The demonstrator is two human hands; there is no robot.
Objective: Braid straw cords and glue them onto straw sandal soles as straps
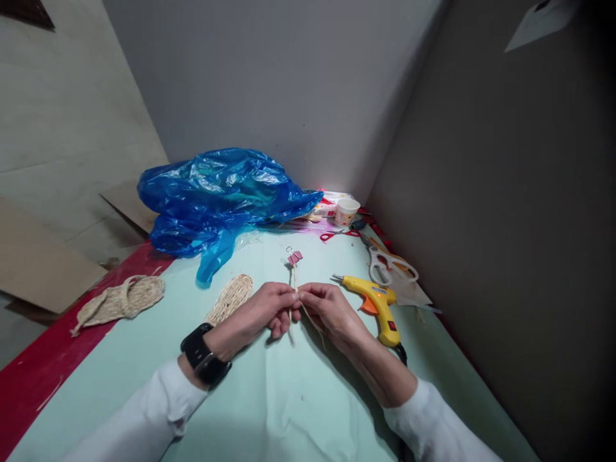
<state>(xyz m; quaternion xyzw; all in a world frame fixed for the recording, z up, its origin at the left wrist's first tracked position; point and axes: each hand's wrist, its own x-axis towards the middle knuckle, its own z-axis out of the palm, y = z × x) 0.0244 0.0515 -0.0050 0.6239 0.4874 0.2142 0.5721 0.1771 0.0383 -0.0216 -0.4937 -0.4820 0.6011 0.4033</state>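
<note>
Several thin pale strands, a braided cord (295, 277) at their top, run down from a pink binder clip (295, 257) on the table. My left hand (276, 305) pinches the strands from the left, fingers curled. Facing it, my right hand (327, 308) pinches them too, and the fingertips of both hands meet just below the clip. Loose strand ends hang below my fingers. Beside my left wrist lies a woven straw sole-shaped piece (232, 298). A yellow hot glue gun (378, 305) lies right of my right hand.
A crumpled blue plastic bag (226, 192) fills the back left. Another straw piece with a strap (122, 298) lies at the left edge. White-handled scissors (392, 266), red-handled scissors (339, 235) and a paper cup (346, 212) are at the back right, near the grey wall (481, 160).
</note>
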